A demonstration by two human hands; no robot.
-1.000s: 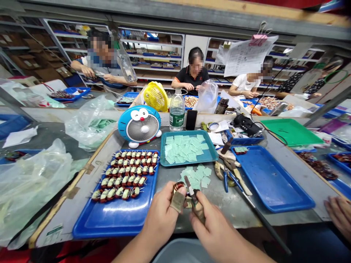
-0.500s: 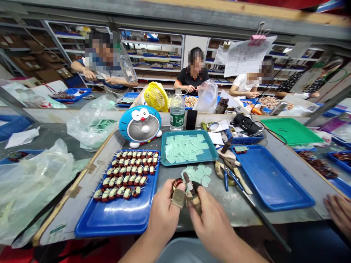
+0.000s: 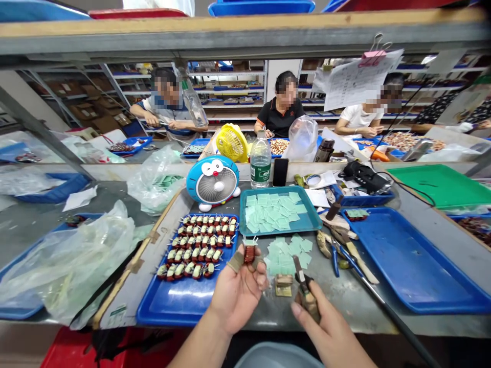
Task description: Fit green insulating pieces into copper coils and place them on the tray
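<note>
My left hand (image 3: 240,294) is turned palm up, its taped fingers closed on a small copper-wound coil (image 3: 249,253) with wire leads pointing up. In my right hand (image 3: 326,319) is a short knife-like tool (image 3: 303,281) with a wrapped handle, blade pointing up and away. On the bench between my hands sits a small tan block (image 3: 284,285). Loose pale green paper pieces (image 3: 286,255) lie just beyond it. Left of my left hand, rows of similar coils (image 3: 201,240) stand in a blue tray (image 3: 169,304).
A teal tray (image 3: 318,225) holds more green pieces. Pliers (image 3: 335,260) and a long metal rod (image 3: 383,301) lie at the right, beside another blue tray (image 3: 418,266). A cartoon fan (image 3: 213,181), a water bottle (image 3: 260,163) and a phone (image 3: 280,172) stand behind. Co-workers sit opposite.
My hands have moved apart. The left now shows the coil upright with leads up, and the right has drawn the tool away. The tan block now shows on the bench. The view has shifted left.
</note>
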